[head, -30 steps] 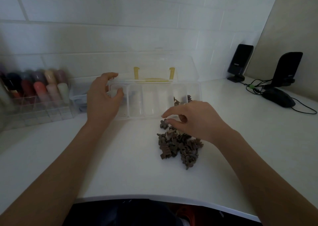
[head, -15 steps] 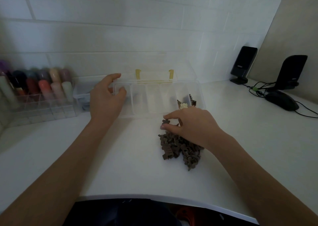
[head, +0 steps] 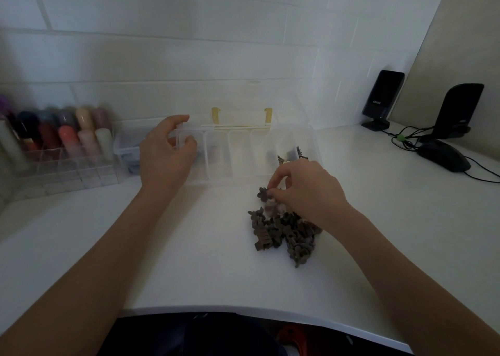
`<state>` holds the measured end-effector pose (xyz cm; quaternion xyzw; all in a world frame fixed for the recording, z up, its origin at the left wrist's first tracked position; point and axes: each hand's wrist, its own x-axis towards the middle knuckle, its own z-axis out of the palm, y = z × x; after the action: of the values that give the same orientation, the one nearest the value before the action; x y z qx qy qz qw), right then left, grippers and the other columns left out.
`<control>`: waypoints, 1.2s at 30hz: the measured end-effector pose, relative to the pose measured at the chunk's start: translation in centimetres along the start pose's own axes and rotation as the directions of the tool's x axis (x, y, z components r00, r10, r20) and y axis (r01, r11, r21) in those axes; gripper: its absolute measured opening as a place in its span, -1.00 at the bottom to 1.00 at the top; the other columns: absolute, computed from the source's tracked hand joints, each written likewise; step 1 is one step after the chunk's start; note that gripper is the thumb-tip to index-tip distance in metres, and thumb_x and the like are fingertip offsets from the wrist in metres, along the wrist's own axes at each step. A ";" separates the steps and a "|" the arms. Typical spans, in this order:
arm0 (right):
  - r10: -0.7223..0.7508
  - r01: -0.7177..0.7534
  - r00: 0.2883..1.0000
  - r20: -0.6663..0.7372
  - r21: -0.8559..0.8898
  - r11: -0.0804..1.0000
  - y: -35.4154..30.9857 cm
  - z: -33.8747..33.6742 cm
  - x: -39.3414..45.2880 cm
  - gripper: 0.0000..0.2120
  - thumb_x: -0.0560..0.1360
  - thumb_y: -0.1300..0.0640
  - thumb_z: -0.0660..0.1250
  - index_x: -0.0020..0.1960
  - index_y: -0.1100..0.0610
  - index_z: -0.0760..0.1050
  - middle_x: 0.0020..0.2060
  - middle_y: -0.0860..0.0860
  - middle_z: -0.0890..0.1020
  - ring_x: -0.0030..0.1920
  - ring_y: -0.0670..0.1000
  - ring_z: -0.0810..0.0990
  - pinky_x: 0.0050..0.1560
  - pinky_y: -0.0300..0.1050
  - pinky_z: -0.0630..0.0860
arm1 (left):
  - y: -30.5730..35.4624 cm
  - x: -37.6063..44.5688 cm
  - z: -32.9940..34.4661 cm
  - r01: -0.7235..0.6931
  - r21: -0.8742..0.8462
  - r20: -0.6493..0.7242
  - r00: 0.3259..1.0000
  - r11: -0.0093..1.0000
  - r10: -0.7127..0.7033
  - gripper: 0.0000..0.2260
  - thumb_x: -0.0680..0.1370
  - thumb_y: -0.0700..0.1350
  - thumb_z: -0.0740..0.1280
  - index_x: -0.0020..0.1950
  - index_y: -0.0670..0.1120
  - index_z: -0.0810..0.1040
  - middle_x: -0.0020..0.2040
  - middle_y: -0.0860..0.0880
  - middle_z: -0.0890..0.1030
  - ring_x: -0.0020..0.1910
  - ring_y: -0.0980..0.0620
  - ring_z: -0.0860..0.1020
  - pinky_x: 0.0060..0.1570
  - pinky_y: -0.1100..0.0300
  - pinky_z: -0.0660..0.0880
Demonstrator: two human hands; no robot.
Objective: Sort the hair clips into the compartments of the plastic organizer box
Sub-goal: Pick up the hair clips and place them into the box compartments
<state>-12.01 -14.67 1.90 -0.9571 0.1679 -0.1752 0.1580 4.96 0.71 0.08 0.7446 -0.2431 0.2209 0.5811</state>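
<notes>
A clear plastic organizer box (head: 243, 177) with several compartments and an open lid with yellow latches stands on the white desk. My left hand (head: 163, 155) grips its left end wall, thumb inside the leftmost compartment. A pile of small brown hair clips (head: 284, 231) lies in front of the box's right part. My right hand (head: 305, 190) hovers over the top of the pile and pinches one brown flower-shaped clip (head: 263, 193) between thumb and fingers. A few brown clips (head: 296, 154) lie in the rightmost compartment.
A clear rack of coloured bottles (head: 59, 139) stands at the left, with a small clear tub (head: 127, 147) beside it. Two black speakers (head: 381, 98) (head: 457, 109), a black mouse (head: 443, 158) and cables sit at the right. The desk's curved front edge (head: 243, 309) runs below.
My right hand has dropped from the box's edge onto the pile and closed its fingertips on a flower-shaped clip. My left hand has stayed on the box's left end.
</notes>
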 end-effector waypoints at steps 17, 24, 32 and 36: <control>0.072 -0.045 0.940 -0.334 0.089 0.995 2.9 0.2 1.4 -0.94 0.50 0.02 0.33 -0.09 -0.07 0.58 -0.41 -0.17 0.46 -0.39 -0.16 0.42 -0.40 -0.23 0.25 | 0.0 -0.1 -0.1 -0.026 0.006 -0.005 1.000 1.000 0.026 -0.67 0.43 -0.23 0.34 0.17 -0.01 0.56 0.02 0.09 0.56 -0.09 0.09 0.53 -0.01 0.28 0.45; -0.045 0.026 0.967 -0.252 -0.077 0.997 1.8 -0.1 0.6 -0.65 0.58 0.06 0.12 0.34 -0.16 0.35 -0.38 -0.08 0.49 -0.31 0.02 0.52 -0.24 -0.07 0.50 | -0.2 -0.1 -0.1 -0.041 0.001 -0.002 0.999 0.999 0.041 -0.68 0.42 -0.19 0.33 0.16 -0.01 0.56 0.02 0.09 0.56 -0.14 0.09 0.52 -0.06 0.27 0.44; -0.008 -0.009 0.992 -0.129 -0.130 0.991 2.1 -0.3 0.6 -0.59 0.54 0.08 0.11 0.36 -0.18 0.36 -0.45 -0.13 0.40 -0.36 -0.02 0.46 -0.31 -0.15 0.42 | -0.2 -0.1 0.0 -0.051 -0.004 -0.007 0.999 0.999 0.051 -0.67 0.41 -0.20 0.33 0.16 -0.02 0.57 0.03 0.09 0.57 -0.09 0.11 0.54 -0.01 0.24 0.48; -0.001 -0.021 0.976 -0.216 -0.100 0.995 2.4 -0.5 0.7 -0.67 0.53 0.10 0.14 0.23 -0.14 0.47 -0.46 -0.14 0.41 -0.37 -0.01 0.46 -0.35 -0.18 0.36 | -0.5 0.0 0.0 -0.056 -0.010 0.000 0.998 0.998 0.056 -0.67 0.39 -0.18 0.31 0.15 -0.01 0.56 0.02 0.06 0.59 -0.10 0.05 0.56 -0.02 0.18 0.50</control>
<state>-12.24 -17.24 1.71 -0.9384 0.1976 -0.2685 0.0908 5.28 0.83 -0.26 0.7348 -0.2650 0.2356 0.5782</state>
